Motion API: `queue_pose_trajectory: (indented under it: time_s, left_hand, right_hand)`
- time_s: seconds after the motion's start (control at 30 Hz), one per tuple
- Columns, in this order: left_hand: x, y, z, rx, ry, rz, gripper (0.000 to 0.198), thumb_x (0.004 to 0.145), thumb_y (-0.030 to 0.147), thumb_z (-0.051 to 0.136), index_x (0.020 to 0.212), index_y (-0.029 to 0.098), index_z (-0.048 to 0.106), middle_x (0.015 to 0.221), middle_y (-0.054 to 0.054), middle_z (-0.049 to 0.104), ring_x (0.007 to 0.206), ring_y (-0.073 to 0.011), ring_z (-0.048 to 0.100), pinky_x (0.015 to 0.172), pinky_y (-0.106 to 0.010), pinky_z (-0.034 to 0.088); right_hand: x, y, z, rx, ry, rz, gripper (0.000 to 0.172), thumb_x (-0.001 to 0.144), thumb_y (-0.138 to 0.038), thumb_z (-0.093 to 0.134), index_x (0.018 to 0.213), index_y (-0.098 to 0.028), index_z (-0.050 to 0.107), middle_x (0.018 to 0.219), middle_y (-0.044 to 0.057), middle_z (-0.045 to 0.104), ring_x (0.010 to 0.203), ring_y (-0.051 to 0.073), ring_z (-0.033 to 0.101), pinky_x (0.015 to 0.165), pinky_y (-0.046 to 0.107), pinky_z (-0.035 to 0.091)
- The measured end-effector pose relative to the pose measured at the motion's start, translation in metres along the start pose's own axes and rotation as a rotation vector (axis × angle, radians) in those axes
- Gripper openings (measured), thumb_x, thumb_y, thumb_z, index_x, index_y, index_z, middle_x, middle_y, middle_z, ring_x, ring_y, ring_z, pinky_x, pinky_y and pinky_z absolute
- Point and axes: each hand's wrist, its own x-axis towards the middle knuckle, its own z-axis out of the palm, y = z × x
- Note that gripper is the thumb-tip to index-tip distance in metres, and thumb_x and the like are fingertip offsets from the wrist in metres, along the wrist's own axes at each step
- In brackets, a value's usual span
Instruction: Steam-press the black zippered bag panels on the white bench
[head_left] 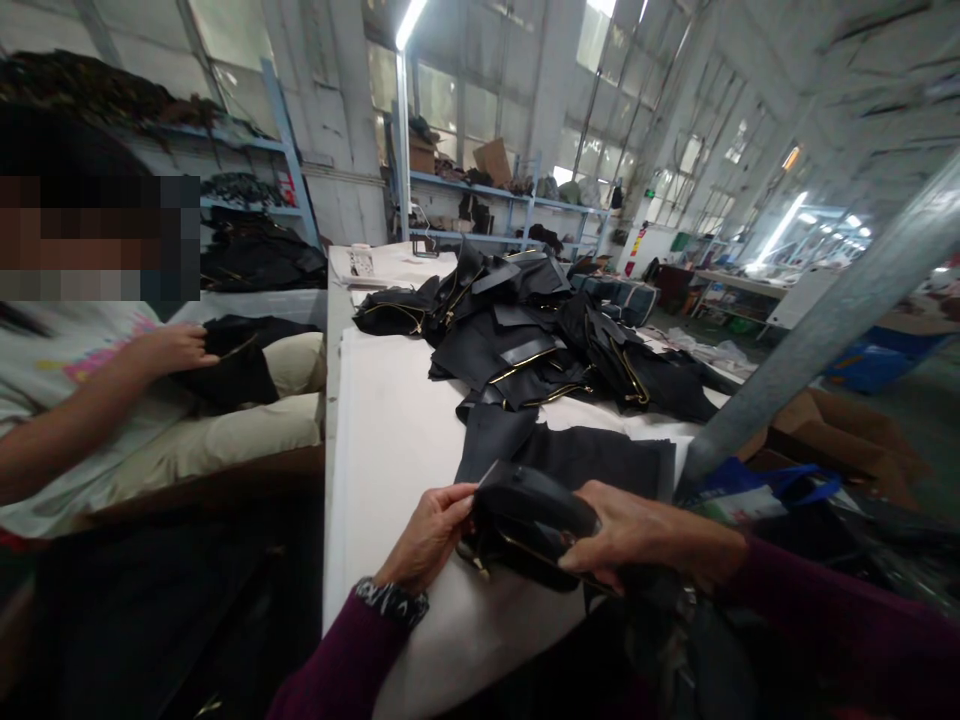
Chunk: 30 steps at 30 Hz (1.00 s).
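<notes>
White worktable, near end: over it we hold a black zippered piece, left hand pinching one edge, right hand clasping the opposite end, likely light and pliable, best gripped along its rim, though blur hides finer detail.

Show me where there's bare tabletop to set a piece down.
The white tabletop shows bare between its left edge and the heap of black pieces, beyond the left hand. Another patch shows right of the patterned wristband. It's crowded at the heap and around the held black item.
</notes>
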Motion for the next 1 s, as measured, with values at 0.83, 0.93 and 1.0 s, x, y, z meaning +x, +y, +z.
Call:
queue_pose_trajectory:
  time_s: [0.83,0.93,1.0]
  left_hand:
    - [-0.062,-0.160,0.137,-0.217,0.157,-0.370,0.041,0.083,0.046,0.061,0.111,0.017,0.063,0.121,-0.011,0.063,0.107,-0.0230,0.060,0.089,-0.036,0.048]
    - [-0.051,-0.149,0.139,-0.245,0.232,-0.325,0.032,0.082,0.040,0.065,0.098,0.013,0.067,0.107,-0.010,0.069,0.101,-0.0209,0.062,0.087,-0.032,0.048]
    - [-0.049,-0.145,0.141,-0.240,0.268,-0.307,0.029,0.079,0.039,0.068,0.091,0.012,0.068,0.098,-0.008,0.071,0.094,-0.0195,0.063,0.083,-0.030,0.048]
  right_hand:
    - [-0.206,0.128,0.014,-0.081,0.417,0.407,0.034,0.073,-0.047,0.068,0.085,-0.016,0.062,0.079,0.002,0.060,0.072,0.020,0.057,0.058,0.026,0.043]
    - [-0.205,0.130,0.030,-0.059,0.392,0.441,0.045,0.072,-0.047,0.070,0.105,-0.017,0.063,0.098,0.006,0.064,0.091,0.028,0.058,0.076,0.033,0.046]
    - [-0.198,0.127,0.036,-0.070,0.376,0.472,0.054,0.071,-0.046,0.072,0.116,-0.019,0.059,0.110,0.008,0.062,0.104,0.032,0.055,0.088,0.039,0.044]
